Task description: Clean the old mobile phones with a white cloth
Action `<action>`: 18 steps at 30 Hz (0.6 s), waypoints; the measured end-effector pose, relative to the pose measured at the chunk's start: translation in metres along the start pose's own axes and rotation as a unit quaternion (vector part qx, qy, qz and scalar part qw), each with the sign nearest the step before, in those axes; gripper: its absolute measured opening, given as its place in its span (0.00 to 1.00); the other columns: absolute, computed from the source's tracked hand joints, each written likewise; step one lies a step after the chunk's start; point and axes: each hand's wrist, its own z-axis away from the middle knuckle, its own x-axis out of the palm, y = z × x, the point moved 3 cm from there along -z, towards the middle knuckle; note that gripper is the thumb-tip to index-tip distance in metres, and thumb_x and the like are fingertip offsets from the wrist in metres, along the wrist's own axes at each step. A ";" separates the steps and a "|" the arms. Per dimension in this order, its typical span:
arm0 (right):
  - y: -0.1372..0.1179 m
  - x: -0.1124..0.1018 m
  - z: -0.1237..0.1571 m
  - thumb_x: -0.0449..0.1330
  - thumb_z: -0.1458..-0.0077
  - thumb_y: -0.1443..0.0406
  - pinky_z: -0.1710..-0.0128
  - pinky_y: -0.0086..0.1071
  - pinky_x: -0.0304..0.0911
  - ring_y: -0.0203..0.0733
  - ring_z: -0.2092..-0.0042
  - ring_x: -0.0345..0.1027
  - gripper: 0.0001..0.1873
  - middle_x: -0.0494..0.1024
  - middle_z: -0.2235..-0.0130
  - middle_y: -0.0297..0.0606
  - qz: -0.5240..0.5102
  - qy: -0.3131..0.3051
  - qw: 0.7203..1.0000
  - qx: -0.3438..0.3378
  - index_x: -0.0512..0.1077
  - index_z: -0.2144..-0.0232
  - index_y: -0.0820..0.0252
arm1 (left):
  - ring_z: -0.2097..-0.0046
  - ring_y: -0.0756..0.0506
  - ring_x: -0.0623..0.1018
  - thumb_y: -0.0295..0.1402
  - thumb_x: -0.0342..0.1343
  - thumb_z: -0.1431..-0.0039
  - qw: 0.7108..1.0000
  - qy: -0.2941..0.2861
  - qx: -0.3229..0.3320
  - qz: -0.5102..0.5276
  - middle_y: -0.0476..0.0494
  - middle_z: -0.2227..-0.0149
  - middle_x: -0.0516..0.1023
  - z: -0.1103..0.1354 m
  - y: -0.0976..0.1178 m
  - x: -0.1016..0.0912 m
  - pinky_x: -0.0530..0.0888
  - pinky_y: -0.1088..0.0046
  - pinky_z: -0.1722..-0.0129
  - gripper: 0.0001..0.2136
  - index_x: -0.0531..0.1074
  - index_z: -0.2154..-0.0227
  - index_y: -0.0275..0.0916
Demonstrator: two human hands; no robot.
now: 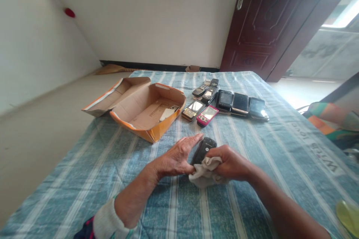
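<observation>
A black mobile phone [199, 152] with a small round pale mark lies on the striped tablecloth. At its left side is my left hand [176, 157], with fingers by the top end and the thumb by the bottom end, gripping it. My right hand [231, 162] is closed around a crumpled whitish cloth [206, 175], pressed against the phone's lower right part. Part of the phone is hidden under the cloth and fingers. Beyond my hands lie a pink phone [207, 115] and a gold-and-black phone [193, 110].
An open orange cardboard box [162, 129] stands at the left, with a white item [166, 114] inside. Several more phones lie towards the back, including a dark touchscreen phone [240, 103] and another [258, 108] at the right. A yellowish object [347, 216] sits at the right edge.
</observation>
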 end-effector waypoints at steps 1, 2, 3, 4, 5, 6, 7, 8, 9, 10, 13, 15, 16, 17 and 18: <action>-0.001 0.001 0.001 0.54 0.56 0.75 0.78 0.22 0.53 0.30 0.76 0.57 0.07 0.66 0.79 0.26 -0.014 -0.008 1.000 -0.005 0.68 0.79 0.60 | 0.39 0.34 0.66 0.29 0.68 0.64 1.000 -0.001 0.003 0.004 0.38 0.40 0.68 0.000 0.000 -0.001 0.58 0.57 0.38 0.41 0.65 0.41 0.42; -0.002 0.003 0.003 0.54 0.55 0.75 0.78 0.23 0.53 0.30 0.77 0.58 0.08 0.66 0.79 0.27 -0.024 -0.013 1.000 -0.008 0.69 0.78 0.60 | 0.39 0.34 0.66 0.28 0.68 0.65 1.000 -0.005 0.006 0.006 0.39 0.40 0.69 0.000 0.001 -0.001 0.58 0.57 0.38 0.41 0.66 0.41 0.42; -0.003 0.005 0.004 0.54 0.54 0.75 0.78 0.23 0.53 0.30 0.77 0.58 0.08 0.67 0.78 0.27 -0.028 -0.016 0.999 -0.011 0.69 0.78 0.60 | 0.39 0.34 0.66 0.28 0.68 0.64 1.000 -0.008 0.008 0.005 0.39 0.40 0.69 -0.001 0.001 -0.001 0.58 0.58 0.38 0.40 0.67 0.42 0.43; -0.005 0.007 0.005 0.54 0.53 0.75 0.78 0.23 0.53 0.31 0.76 0.59 0.08 0.68 0.78 0.28 -0.025 -0.012 0.999 -0.017 0.70 0.77 0.60 | 0.39 0.34 0.66 0.28 0.68 0.64 1.000 -0.009 0.009 0.003 0.39 0.40 0.69 -0.001 0.002 -0.001 0.58 0.58 0.38 0.39 0.67 0.42 0.43; -0.007 0.010 0.006 0.54 0.53 0.75 0.78 0.23 0.54 0.31 0.76 0.59 0.08 0.68 0.77 0.28 -0.014 -0.003 1.000 -0.027 0.70 0.77 0.60 | 0.39 0.34 0.66 0.29 0.68 0.63 1.000 -0.010 0.009 -0.001 0.39 0.40 0.69 -0.001 0.003 0.000 0.58 0.57 0.38 0.38 0.68 0.43 0.43; -0.011 0.013 0.008 0.54 0.53 0.75 0.76 0.24 0.55 0.31 0.75 0.60 0.08 0.69 0.76 0.29 0.005 0.010 0.999 -0.042 0.70 0.77 0.60 | 0.40 0.34 0.67 0.29 0.68 0.62 1.000 -0.009 0.007 -0.002 0.39 0.41 0.70 -0.001 0.003 0.001 0.57 0.57 0.38 0.37 0.68 0.43 0.43; -0.015 0.017 0.010 0.54 0.53 0.76 0.75 0.24 0.55 0.31 0.74 0.60 0.09 0.70 0.75 0.30 0.028 0.024 0.997 -0.062 0.71 0.76 0.60 | 0.40 0.33 0.67 0.31 0.68 0.61 1.000 -0.005 0.006 0.002 0.39 0.41 0.70 -0.001 0.004 0.001 0.57 0.57 0.38 0.36 0.69 0.44 0.43; -0.019 0.021 0.012 0.54 0.54 0.76 0.73 0.25 0.56 0.32 0.73 0.60 0.09 0.70 0.74 0.31 0.055 0.035 0.994 -0.084 0.71 0.75 0.60 | 0.40 0.33 0.68 0.31 0.68 0.61 1.000 0.001 0.003 0.010 0.39 0.42 0.71 -0.001 0.005 0.002 0.57 0.56 0.38 0.34 0.70 0.45 0.43; -0.024 0.026 0.014 0.54 0.54 0.77 0.71 0.25 0.57 0.32 0.72 0.61 0.10 0.71 0.73 0.32 0.074 0.037 0.991 -0.106 0.72 0.75 0.60 | 0.41 0.32 0.68 0.32 0.68 0.61 1.000 0.007 0.001 0.024 0.40 0.43 0.72 -0.001 0.006 0.003 0.57 0.56 0.38 0.33 0.71 0.46 0.43; -0.029 0.031 0.016 0.54 0.55 0.77 0.69 0.25 0.58 0.33 0.71 0.61 0.11 0.72 0.73 0.32 0.081 0.027 0.989 -0.122 0.72 0.74 0.60 | 0.41 0.32 0.68 0.31 0.69 0.62 0.999 0.014 -0.001 0.038 0.41 0.44 0.73 0.000 0.007 0.003 0.57 0.55 0.37 0.33 0.73 0.47 0.44; -0.036 0.036 0.020 0.55 0.54 0.75 0.69 0.25 0.61 0.33 0.71 0.65 0.11 0.74 0.72 0.33 0.002 -0.015 0.993 -0.119 0.75 0.71 0.59 | 0.41 0.31 0.68 0.27 0.69 0.65 0.998 0.035 -0.010 0.056 0.43 0.45 0.75 0.001 0.007 0.004 0.56 0.55 0.37 0.32 0.75 0.50 0.46; -0.033 0.028 0.021 0.57 0.52 0.72 0.72 0.25 0.62 0.34 0.72 0.66 0.08 0.75 0.72 0.32 -0.087 0.004 0.993 -0.081 0.76 0.70 0.60 | 0.41 0.32 0.68 0.27 0.69 0.66 0.998 0.039 -0.013 0.045 0.44 0.45 0.75 0.002 0.007 0.004 0.56 0.56 0.37 0.32 0.75 0.51 0.46; -0.030 0.020 0.021 0.59 0.52 0.70 0.73 0.26 0.62 0.34 0.73 0.67 0.06 0.75 0.72 0.33 -0.126 0.036 0.989 -0.061 0.76 0.70 0.60 | 0.41 0.32 0.69 0.28 0.69 0.65 0.998 0.039 -0.013 0.038 0.44 0.46 0.75 0.002 0.007 0.005 0.57 0.57 0.37 0.31 0.75 0.51 0.46; -0.025 0.010 0.021 0.61 0.53 0.68 0.74 0.26 0.63 0.35 0.73 0.67 0.05 0.75 0.73 0.33 -0.160 0.087 0.982 -0.045 0.76 0.70 0.60 | 0.42 0.33 0.69 0.29 0.69 0.64 0.999 0.037 -0.013 0.033 0.43 0.46 0.76 0.002 0.007 0.005 0.57 0.57 0.37 0.31 0.75 0.51 0.46; -0.020 -0.001 0.022 0.64 0.55 0.66 0.74 0.27 0.64 0.35 0.73 0.68 0.05 0.76 0.72 0.34 -0.188 0.150 0.970 -0.033 0.77 0.71 0.60 | 0.42 0.33 0.69 0.30 0.69 0.64 0.999 0.035 -0.012 0.027 0.43 0.47 0.76 0.002 0.008 0.004 0.58 0.58 0.38 0.30 0.75 0.51 0.46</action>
